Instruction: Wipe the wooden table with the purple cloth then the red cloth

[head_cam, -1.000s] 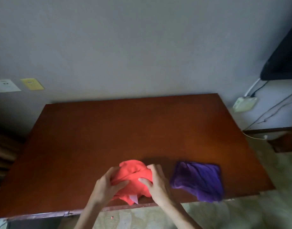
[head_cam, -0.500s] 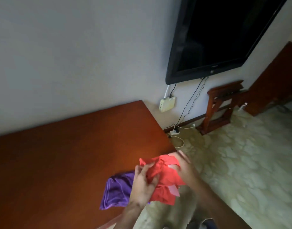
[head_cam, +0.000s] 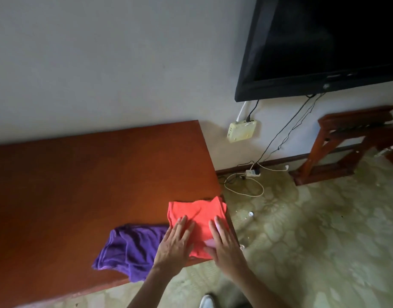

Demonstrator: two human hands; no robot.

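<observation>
**Both palms flat on red cloth, purple cloth loose beside it**

While my left hand (head_cam: 176,242) and my right hand (head_cam: 224,245) lie side by side on the red cloth (head_cam: 197,215), neither one grips anything; fingers are straight and spread, pressing the fabric down, nothing pinched or curled round. Red cloth sits folded roughly flat at the near right corner of the wooden table (head_cam: 80,185), its right edge about at the table edge; a pale tag shows between my hands, partly under the right one.

Purple cloth (head_cam: 131,247) lies rumpled just left of the red one, touching or nearly touching it, its near end hanging a little over the front edge; my left hand partly hides its right side, so I cannot tell if they overlap.

Handling, my judgement: both cloths look soft, light and limp, no stiffness, not fragile; they will bunch and slide easily on the smooth wood; flat-palm pressure in the middle should carry one along for wiping; to lift, pinch a fold or bunched ridge, not a single thin edge, which would let it unfold and trail. Purple offers thick ridges near its centre for a grab; its overhanging end could drag it off the table if nudged.

Off the table: a dark wall screen (head_cam: 324,41), a socket box (head_cam: 242,131) with cables, a wooden stand (head_cam: 351,147).
</observation>
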